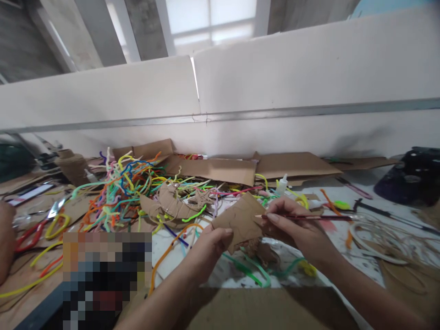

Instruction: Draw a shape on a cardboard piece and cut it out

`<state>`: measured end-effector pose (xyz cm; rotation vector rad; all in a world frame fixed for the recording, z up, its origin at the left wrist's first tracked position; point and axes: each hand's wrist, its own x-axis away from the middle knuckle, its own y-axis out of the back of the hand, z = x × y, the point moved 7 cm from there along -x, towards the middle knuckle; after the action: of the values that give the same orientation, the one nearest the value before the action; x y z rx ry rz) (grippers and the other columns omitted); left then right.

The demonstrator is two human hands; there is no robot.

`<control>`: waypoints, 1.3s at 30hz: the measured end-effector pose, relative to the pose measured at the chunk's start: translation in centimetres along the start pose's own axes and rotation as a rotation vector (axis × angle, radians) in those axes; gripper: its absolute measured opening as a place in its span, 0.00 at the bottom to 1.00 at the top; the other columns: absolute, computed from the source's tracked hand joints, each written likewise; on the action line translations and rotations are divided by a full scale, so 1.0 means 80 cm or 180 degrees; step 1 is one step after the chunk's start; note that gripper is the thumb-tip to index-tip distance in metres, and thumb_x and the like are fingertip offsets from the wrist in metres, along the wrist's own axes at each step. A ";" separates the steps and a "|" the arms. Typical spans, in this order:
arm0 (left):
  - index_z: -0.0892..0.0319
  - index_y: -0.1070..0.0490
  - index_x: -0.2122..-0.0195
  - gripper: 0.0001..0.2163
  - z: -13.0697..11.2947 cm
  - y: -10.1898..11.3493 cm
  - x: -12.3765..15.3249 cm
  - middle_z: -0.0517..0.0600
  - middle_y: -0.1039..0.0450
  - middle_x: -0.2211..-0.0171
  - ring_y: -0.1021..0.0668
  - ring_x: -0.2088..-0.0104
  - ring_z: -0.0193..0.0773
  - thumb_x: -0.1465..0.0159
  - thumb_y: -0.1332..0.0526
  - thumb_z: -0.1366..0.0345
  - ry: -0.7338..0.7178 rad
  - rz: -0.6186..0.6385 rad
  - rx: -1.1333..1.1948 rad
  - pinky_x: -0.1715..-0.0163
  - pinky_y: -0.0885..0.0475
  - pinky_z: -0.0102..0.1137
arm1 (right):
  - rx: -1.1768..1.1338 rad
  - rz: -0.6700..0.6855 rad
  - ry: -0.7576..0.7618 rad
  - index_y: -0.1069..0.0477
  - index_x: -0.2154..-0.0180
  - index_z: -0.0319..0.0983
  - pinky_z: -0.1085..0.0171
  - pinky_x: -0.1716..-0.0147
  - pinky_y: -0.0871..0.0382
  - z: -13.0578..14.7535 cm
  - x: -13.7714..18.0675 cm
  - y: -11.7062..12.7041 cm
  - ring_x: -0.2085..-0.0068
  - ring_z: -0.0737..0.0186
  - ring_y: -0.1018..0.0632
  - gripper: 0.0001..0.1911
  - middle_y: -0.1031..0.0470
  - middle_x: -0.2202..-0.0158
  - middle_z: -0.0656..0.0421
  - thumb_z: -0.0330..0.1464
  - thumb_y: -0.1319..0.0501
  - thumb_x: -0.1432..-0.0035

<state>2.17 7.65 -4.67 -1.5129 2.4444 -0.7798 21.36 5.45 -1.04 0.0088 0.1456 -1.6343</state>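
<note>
My left hand (212,243) grips a small piece of brown cardboard (240,220) by its left edge, thumb on top. Faint curved pencil lines show on its face. In my right hand (295,224) a dark red pencil (319,217) lies nearly level, its sharpened tip pointing left over the cardboard's right side. Whether the tip touches the surface I cannot tell. Below the cardboard, brown twine-like material (252,247) partly shows. A cardboard crescent (175,201) and a twine-covered star (202,198) lie behind my left hand.
Colourful pipe cleaners (120,192) are heaped at left, near red-handled scissors (34,233) and a twine spool (72,165). A glue bottle (282,185) stands behind my right hand. At right are a black glue gun (374,211) and coiled cord (378,243). Another person's arm (5,243) enters at left.
</note>
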 end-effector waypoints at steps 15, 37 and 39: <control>0.61 0.21 0.45 0.26 0.003 0.003 -0.002 0.57 0.16 0.56 0.17 0.54 0.51 0.47 0.31 0.63 0.0027 -0.0016 0.0086 0.49 0.26 0.41 | 0.0773 0.0000 0.0529 0.27 0.67 0.44 0.63 0.68 0.33 0.016 0.014 0.001 0.68 0.60 0.26 0.11 0.27 0.70 0.62 0.42 0.34 0.33; 0.59 0.21 0.46 0.25 0.003 0.002 0.001 0.59 0.17 0.53 0.18 0.50 0.53 0.47 0.31 0.64 -0.0034 -0.0137 0.0115 0.49 0.27 0.41 | 0.1313 0.0205 0.0660 0.26 0.68 0.44 0.62 0.70 0.37 0.015 0.017 -0.016 0.70 0.59 0.28 0.12 0.27 0.72 0.62 0.40 0.37 0.32; 0.60 0.21 0.46 0.25 0.003 0.003 0.001 0.59 0.17 0.52 0.19 0.49 0.53 0.47 0.31 0.64 -0.0048 -0.0147 0.0108 0.49 0.27 0.41 | 0.1292 0.0218 0.0594 0.26 0.68 0.44 0.62 0.71 0.38 0.014 0.017 -0.016 0.70 0.59 0.28 0.12 0.27 0.72 0.62 0.40 0.37 0.32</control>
<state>2.05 7.54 -4.97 -1.5623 2.3811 -0.8108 20.05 4.09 0.05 0.4723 -0.0456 -1.5690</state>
